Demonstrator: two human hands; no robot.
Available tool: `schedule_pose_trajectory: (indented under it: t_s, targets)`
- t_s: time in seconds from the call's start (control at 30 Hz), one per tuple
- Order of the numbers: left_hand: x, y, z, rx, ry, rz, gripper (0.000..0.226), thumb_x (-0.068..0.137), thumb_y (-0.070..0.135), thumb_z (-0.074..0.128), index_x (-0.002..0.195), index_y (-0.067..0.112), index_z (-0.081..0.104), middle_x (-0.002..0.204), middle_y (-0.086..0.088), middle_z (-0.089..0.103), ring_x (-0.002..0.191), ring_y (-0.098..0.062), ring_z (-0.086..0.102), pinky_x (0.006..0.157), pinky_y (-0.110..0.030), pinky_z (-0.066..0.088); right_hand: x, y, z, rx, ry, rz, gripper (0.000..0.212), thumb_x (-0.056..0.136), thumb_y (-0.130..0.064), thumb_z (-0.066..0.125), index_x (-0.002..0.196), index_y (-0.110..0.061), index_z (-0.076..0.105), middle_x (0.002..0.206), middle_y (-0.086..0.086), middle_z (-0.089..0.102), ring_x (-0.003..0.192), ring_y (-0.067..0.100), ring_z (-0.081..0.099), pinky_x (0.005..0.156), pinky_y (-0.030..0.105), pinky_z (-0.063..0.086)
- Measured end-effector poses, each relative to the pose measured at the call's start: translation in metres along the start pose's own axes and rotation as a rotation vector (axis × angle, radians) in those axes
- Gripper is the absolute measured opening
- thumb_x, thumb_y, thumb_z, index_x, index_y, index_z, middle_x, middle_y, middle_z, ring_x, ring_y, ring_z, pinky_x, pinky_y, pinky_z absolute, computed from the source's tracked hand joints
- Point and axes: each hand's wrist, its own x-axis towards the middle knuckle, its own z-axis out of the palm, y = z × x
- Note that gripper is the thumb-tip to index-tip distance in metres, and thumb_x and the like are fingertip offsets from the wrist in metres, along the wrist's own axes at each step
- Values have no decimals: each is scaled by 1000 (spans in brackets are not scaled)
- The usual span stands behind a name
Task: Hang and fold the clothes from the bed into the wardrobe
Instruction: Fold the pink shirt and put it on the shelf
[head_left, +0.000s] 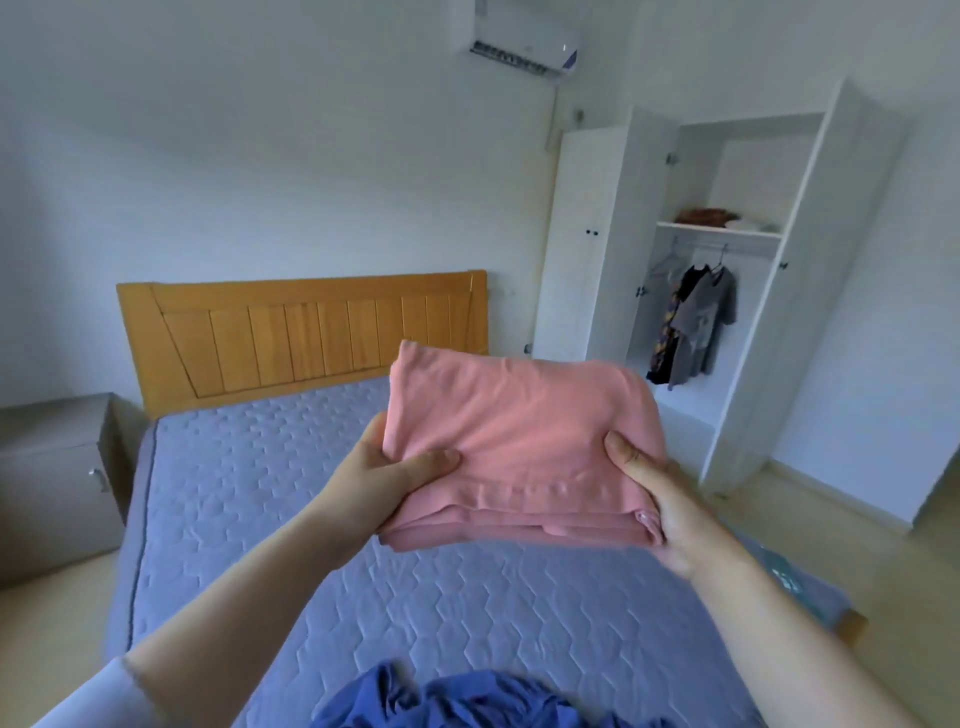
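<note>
A folded pink garment (519, 431) is held up in the air above the bed (270, 499). My left hand (384, 478) grips its left edge, thumb on top and fingers underneath. My right hand (660, 499) grips its right edge the same way. A crumpled blue garment (447, 696) lies on the mattress at the bottom of the view. The white wardrobe (810, 291) stands open at the right. On its rail hang a grey T-shirt (701, 322) and a dark patterned garment (670, 332). Folded items (711, 215) lie on the shelf above the rail.
A wooden headboard (291, 332) closes the far end of the bed. A grey bedside cabinet (57, 478) stands at the left. Pale floor (883, 561) runs between the bed and the wardrobe. An air conditioner (524, 41) is mounted high on the wall.
</note>
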Motion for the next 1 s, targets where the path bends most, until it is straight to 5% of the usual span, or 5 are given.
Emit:
schedule_pose_trajectory:
  t_s: [0.2,0.6,0.77,0.87,1.0]
  targets:
    - [-15,78,11,-31,-126,135,57,64,28,85,114,28,59,104,5,74,93,-14,72,68,-22,57,-56,-60,14,-162,207,-223,66,60,-50,82,113,-13,68,106,9,74,101,27,70,93,47,54]
    - [-37,146,153,-186,-269,198,49,69,41,78,110,18,66,100,-3,76,92,-21,73,71,-31,58,-161,-139,-81,-285,495,-553,64,47,-64,78,82,-13,60,48,-6,56,39,7,50,36,16,33]
    - [-44,151,255,-207,-380,203,51,71,40,76,114,15,65,105,-6,75,96,-24,72,79,-36,57,-213,-169,-168,-333,544,-561,95,33,-77,82,98,-9,66,64,12,66,55,28,59,45,29,48]
    - [-51,152,323,-224,-373,270,52,69,39,83,112,18,64,101,1,76,93,-17,72,75,-29,56,-242,-192,-222,-308,505,-490,101,30,-70,89,113,-16,67,100,12,75,94,29,70,90,55,54]
    - [-55,157,404,-244,-402,315,53,66,38,85,111,22,63,100,5,75,91,-14,72,75,-27,56,-274,-220,-288,-221,497,-429,103,27,-66,91,115,-18,69,110,2,74,101,18,71,79,34,59]
